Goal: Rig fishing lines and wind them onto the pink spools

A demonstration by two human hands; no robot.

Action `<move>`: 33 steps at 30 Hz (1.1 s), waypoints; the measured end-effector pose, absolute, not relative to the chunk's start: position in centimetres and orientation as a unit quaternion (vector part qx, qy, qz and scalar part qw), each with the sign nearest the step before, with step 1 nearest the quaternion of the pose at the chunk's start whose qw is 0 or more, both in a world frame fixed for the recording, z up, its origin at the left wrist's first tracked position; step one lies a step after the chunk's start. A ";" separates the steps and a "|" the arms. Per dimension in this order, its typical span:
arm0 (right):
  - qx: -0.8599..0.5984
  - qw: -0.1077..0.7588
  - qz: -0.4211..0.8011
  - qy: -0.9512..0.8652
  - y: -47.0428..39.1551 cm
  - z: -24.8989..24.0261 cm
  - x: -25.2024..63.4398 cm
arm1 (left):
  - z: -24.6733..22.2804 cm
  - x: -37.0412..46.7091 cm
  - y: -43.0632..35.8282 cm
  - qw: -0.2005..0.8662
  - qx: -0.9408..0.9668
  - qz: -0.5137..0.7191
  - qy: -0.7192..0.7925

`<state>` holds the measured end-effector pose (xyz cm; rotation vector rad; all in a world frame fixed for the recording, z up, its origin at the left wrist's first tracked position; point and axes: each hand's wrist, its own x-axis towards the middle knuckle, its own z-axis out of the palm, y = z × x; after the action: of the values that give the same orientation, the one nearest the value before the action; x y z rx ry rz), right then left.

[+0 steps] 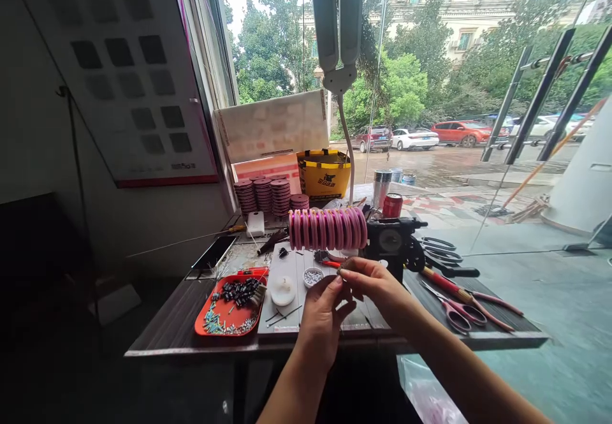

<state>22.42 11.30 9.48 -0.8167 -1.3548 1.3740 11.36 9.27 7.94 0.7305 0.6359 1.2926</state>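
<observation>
Bench (165,323), dark wood-grain top, stands before a glass pane (430,182); clock directions below take the work position as centre, twelve being straight ahead. Left hand (321,312) has thumb and fingertips pressed together, pinching a small dark piece (340,271), too small to identify. Right hand (373,278), its forearm lying toward four o'clock, pinches the same piece between thumb and forefinger. The piece sits where the fingertips meet, over a white board (287,268).

At twelve, a row of pink spools (327,229) stands side by side, next to a black fixture (391,245) at one. Red-handled pliers (331,263) lie between spools and fingertips. At nine, just beside the left hand, is a white cup (313,277) of pale grains; beyond it, a round white container (282,292). Further out, between eight and nine, a red tray (203,322) holds black pieces (240,291) and slender, lighter parts (217,322).

Smartphone (213,253) noted at ten; stacked spools (262,196) between ten and eleven. A yellow bag (324,178) stands at twelve, behind the row; a red can (392,205) at one. Pink-handled scissors (456,314) lie between three and four.
</observation>
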 end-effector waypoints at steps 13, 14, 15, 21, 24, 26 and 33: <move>-0.350 0.493 0.571 -0.555 11.2 9.7 22.3 | 5.2 10.1 7.1 0.693 0.393 0.543 0.264; -0.350 0.493 0.570 -0.557 11.3 9.7 22.3 | 4.6 9.8 6.7 0.706 0.392 0.525 0.267; -0.348 0.493 0.569 -0.559 11.3 9.7 22.4 | 4.1 9.6 6.4 0.721 0.385 0.509 0.271; -0.343 0.492 0.552 -0.579 10.1 9.0 22.0 | 2.3 8.7 4.6 0.804 0.274 0.457 0.263; -0.340 0.463 0.607 -0.549 8.4 7.4 21.4 | 2.3 8.5 4.1 0.822 0.245 0.443 0.259; -0.339 0.453 0.646 -0.513 7.2 6.1 20.9 | 2.4 8.5 4.0 0.827 0.233 0.441 0.261; -0.249 0.427 0.755 -0.431 5.3 2.7 20.0 | 2.4 8.6 3.6 0.819 0.252 0.446 0.258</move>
<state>20.02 5.34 2.68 -0.6214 -1.0761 1.8856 8.62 3.64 2.41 0.5364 0.5495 0.9497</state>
